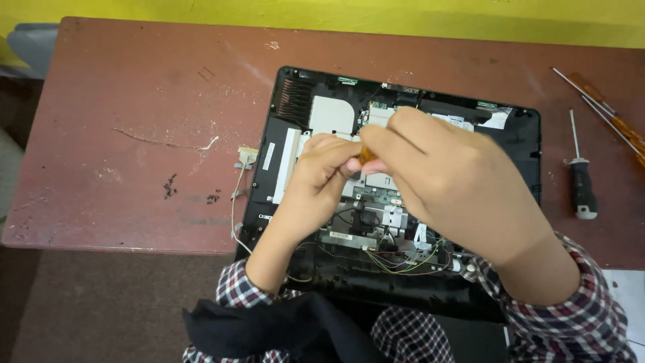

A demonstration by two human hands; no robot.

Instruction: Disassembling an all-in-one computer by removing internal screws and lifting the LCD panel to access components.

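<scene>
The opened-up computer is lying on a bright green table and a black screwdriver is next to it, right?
Not quite. In the head view the table is reddish-brown, not green. The opened-up computer does lie on it, with the black screwdriver beside it.

Lying on one reddish worktop [121, 121] are one opened black laptop base [403, 195], one black-handled screwdriver [582, 181] and two amber-handled screwdrivers [615, 121], while two hands, left [329, 171] and right [443, 175], are working.

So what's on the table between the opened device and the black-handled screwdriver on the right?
Nothing: in the head view, only bare table separates the opened device from the black-handled screwdriver.
</scene>
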